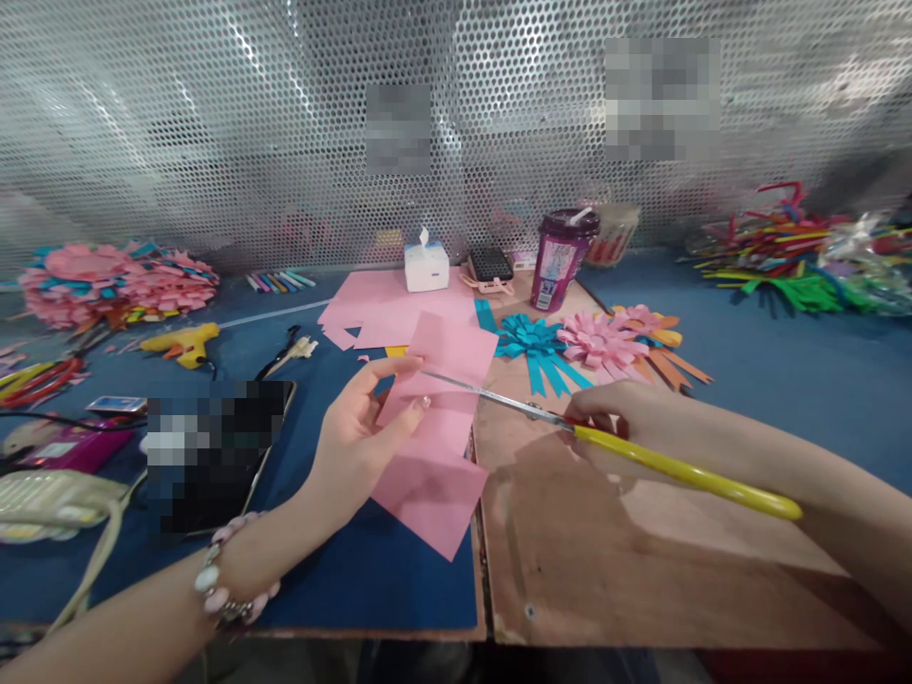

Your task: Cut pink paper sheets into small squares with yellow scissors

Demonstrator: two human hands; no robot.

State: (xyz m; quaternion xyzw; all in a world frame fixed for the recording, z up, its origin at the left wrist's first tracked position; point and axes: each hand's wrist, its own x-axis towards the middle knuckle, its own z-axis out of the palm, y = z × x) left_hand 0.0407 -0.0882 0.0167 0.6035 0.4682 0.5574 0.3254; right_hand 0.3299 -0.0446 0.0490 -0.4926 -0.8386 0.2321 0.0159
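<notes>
Near the middle of the table, my left hand is closed on a pink sheet of paper, thumb on top. The paper is held tilted above the table, and a notch shows at its right edge. A second pink piece hangs below my thumb; whether it is joined to the upper part I cannot tell. My right hand is closed round a pair of scissors with a long yellow handle. Their metal blades reach left across the paper to my left fingers. Part of the grip is hidden behind my hand.
Larger pink sheets lie behind, under a tissue box. A purple cup stands beyond blue and pink paper rosettes. Leftward are a yellow glue gun, a phone and cables. A perforated metal panel closes the back.
</notes>
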